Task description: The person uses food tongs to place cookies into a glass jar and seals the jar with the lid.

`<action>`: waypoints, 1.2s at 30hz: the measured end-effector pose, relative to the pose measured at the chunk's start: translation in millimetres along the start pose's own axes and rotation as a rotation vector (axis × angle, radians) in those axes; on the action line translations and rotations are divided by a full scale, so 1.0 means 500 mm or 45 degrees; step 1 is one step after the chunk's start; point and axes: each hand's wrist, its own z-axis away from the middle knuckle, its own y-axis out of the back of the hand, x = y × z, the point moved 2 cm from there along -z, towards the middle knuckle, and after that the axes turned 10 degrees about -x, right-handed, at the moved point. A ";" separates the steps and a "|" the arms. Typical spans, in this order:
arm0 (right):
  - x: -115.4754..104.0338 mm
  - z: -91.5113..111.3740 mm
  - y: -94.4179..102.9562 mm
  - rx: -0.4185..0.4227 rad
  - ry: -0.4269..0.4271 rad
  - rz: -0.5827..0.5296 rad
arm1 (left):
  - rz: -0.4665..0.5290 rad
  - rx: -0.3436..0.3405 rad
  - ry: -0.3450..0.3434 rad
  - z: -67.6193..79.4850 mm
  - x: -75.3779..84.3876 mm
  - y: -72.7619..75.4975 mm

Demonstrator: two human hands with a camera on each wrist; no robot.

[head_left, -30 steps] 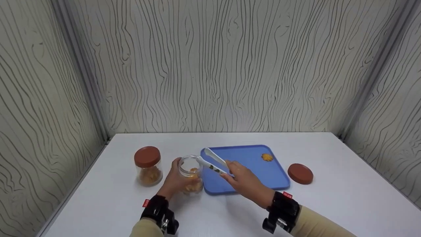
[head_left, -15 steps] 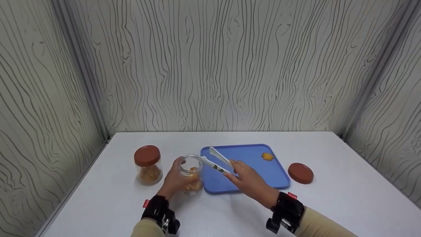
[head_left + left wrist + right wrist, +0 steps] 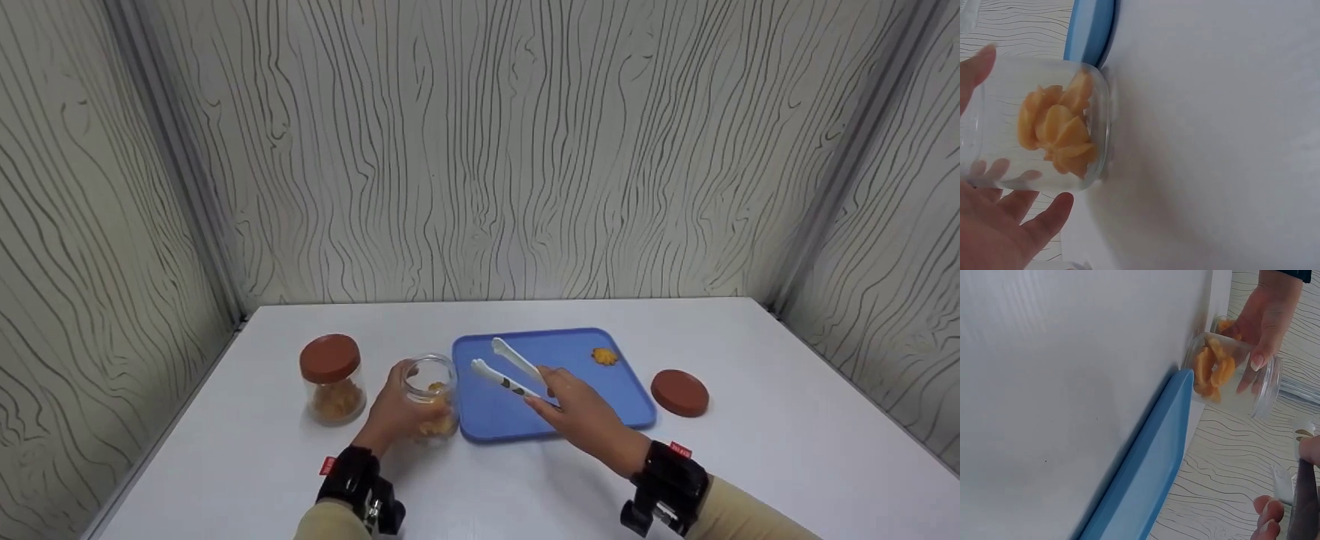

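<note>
My left hand (image 3: 401,409) grips a clear, lidless jar (image 3: 430,375) that stands upright at the tray's left edge. Several flower-shaped orange cookies (image 3: 1061,124) lie at its bottom, seen through the wall in the left wrist view. In my right hand (image 3: 589,412) is a pair of white tongs (image 3: 517,367) with dark leaf marks, thumb on one arm and fingers on the other. The tongs' tips are spread apart over the left part of the blue tray (image 3: 495,420), with nothing between them. One cookie (image 3: 604,356) rests at the tray's far right corner.
Left of my left hand stands a second jar (image 3: 335,401) of cookies, closed by a red-brown lid (image 3: 330,358). A loose red-brown lid (image 3: 679,392) lies on the white table (image 3: 517,495) right of the tray. Wood-grain panels (image 3: 480,150) enclose the back and sides.
My right hand has drawn the tongs rightward, away from the jar's mouth to above the tray. My left hand keeps its hold on the jar.
</note>
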 end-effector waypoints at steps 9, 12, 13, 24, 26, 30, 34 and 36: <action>0.010 0.012 0.012 -0.020 -0.073 -0.007 | -0.004 0.009 -0.034 -0.003 -0.002 -0.003; 0.014 0.017 0.015 -0.022 -0.088 -0.001 | -0.011 0.013 -0.042 -0.004 -0.003 -0.005; 0.016 0.018 0.016 -0.018 -0.092 0.004 | -0.013 0.016 -0.044 -0.005 -0.004 -0.005; 0.040 0.032 0.024 0.037 -0.098 0.037 | -0.061 0.002 -0.030 0.000 0.000 -0.003; 0.042 0.035 0.025 0.038 -0.097 0.040 | -0.069 -0.006 -0.019 0.000 -0.001 -0.001; 0.051 0.038 0.028 0.040 -0.107 0.045 | -0.076 -0.017 -0.006 0.000 0.002 0.004; 0.060 0.042 0.033 0.045 -0.132 0.037 | -0.066 -0.017 0.020 0.000 0.003 0.006; 0.063 0.045 0.037 0.050 -0.145 0.035 | -0.062 -0.019 0.040 -0.001 0.003 0.006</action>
